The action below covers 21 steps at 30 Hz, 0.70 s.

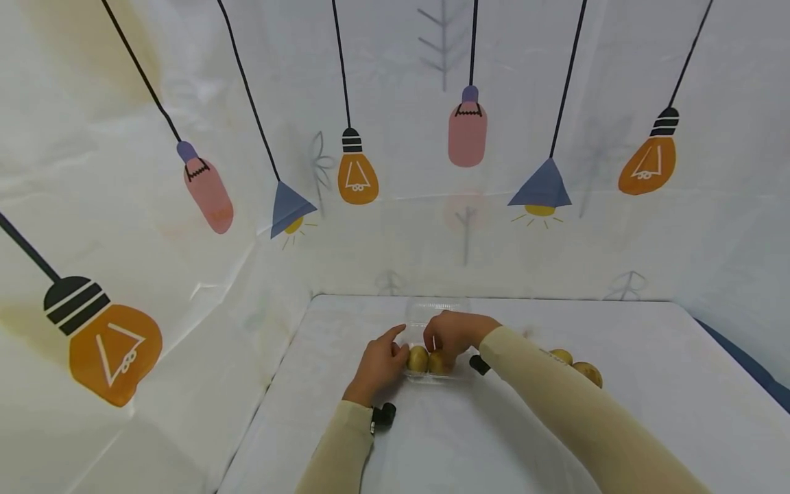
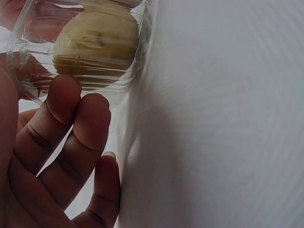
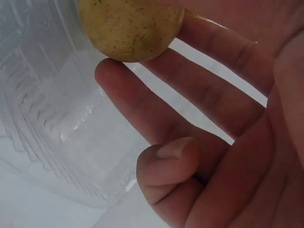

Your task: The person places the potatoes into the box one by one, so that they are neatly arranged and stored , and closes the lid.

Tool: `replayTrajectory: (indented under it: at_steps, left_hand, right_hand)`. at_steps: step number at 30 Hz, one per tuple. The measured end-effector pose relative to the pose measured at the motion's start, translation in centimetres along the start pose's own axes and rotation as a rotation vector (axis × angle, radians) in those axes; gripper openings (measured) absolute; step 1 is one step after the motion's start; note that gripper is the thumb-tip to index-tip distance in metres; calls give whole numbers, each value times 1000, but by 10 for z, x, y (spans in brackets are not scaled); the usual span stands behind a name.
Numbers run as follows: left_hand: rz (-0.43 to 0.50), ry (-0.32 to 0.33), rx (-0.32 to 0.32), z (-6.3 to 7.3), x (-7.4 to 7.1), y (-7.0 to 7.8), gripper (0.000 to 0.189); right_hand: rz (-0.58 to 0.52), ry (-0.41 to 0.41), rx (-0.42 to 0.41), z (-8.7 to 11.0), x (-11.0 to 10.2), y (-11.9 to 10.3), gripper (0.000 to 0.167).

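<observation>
Touching the left side of a clear plastic container (image 3: 83, 156) with the loosely bent fingers of the left hand (image 1: 378, 368). Pinching a potato (image 3: 130, 31) in the right hand (image 1: 455, 332), inside the container and just beside another potato (image 1: 417, 359). Showing more potatoes (image 1: 588, 374) rightward on the white table (image 1: 494, 442), then printed lamps (image 1: 358, 180) on the backdrop (image 1: 401, 240).

The open clear plastic box (image 1: 432, 379) holds a yellow potato (image 1: 417, 359); another potato (image 1: 438, 363) beside it is gripped; two potatoes (image 1: 588, 372) lie right.

Dark-flecked, yellow-brown potatoes (image 3: 130, 31) — cream sleeves (image 1: 336, 446)
</observation>
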<state>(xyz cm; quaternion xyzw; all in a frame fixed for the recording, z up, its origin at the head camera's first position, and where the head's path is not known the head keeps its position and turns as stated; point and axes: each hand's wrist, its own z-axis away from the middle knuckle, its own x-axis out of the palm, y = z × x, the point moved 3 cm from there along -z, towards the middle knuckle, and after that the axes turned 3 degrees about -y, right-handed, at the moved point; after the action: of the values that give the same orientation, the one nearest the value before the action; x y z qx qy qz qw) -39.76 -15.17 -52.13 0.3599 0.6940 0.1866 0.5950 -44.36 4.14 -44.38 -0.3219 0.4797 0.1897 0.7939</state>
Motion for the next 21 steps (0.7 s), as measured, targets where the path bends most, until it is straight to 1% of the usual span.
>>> replayTrajectory:
  at_steps: [7, 17, 21]
  left_hand:
    - [-3, 2, 7, 0, 0, 1, 50]
    - [-10, 10, -2, 0, 0, 4, 49]
    - [-9, 7, -10, 0, 0, 3, 49]
  right_hand:
    - [10, -8, 23, 1, 0, -1, 38]
    - [-2, -19, 76, 3, 1, -1, 38]
    - [-1, -13, 81, 4, 2, 1, 38]
